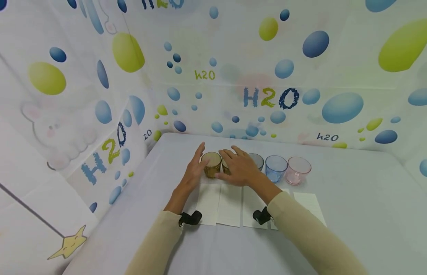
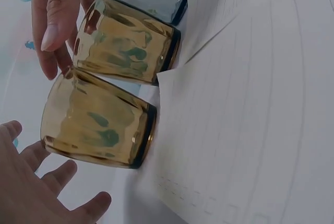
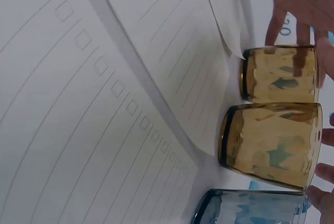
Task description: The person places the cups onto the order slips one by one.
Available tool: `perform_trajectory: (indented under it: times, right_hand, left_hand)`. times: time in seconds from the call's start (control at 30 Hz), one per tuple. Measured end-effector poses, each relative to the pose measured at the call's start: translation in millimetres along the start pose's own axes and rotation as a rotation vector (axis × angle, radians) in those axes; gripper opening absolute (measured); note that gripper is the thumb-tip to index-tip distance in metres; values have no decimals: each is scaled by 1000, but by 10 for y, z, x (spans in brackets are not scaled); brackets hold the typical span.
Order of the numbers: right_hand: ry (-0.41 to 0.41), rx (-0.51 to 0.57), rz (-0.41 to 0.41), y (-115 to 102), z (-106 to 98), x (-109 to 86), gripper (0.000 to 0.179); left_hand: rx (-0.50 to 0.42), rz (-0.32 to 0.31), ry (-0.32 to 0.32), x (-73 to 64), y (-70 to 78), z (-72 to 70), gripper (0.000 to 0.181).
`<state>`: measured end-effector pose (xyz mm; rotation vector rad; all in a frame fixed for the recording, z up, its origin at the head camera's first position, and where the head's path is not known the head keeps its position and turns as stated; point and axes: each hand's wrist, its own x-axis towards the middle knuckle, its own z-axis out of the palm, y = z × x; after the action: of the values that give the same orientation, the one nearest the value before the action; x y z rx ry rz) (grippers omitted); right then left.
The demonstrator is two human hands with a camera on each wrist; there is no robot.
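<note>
Below "H2O" lettering, left hand spread wide, right hand with fingers extended, beside amber glasses.

From the head, we look forward and down over the desk, far enough back to take in the left amber glass, the pink glass well right of it and the patterned cloth behind it. From the left wrist, we face the left amber glass close up and low, the picture rolled so its rim points left. From the right wrist, also near, our picture rolls the opposite way. Both wrist views share that glass, the second amber glass beside it and lined sheets before it.
</note>
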<state>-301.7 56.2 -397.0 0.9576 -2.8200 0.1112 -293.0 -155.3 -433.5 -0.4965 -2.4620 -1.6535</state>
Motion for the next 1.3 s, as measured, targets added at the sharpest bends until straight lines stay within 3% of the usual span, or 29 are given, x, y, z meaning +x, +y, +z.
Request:
perform_trajectory:
  times: [0.37,0.7,1.03,1.3]
  right_hand:
    - [-13,76,19,-104,19,161,88]
    - [-6,111,43,-119,35,193,86]
    - [-58,158,147,-234,64,261,87]
    - [-81,192,189,-208,96,305,87]
  left_hand:
    - [-324,-14,43,-94,-244,-69,59]
    - [-432,4,43,-87,-252,-81,60]
    - [-547,-23,55,-154,-289,-102,58]
    - [-622,-9,48,-172,-323,-94,57]
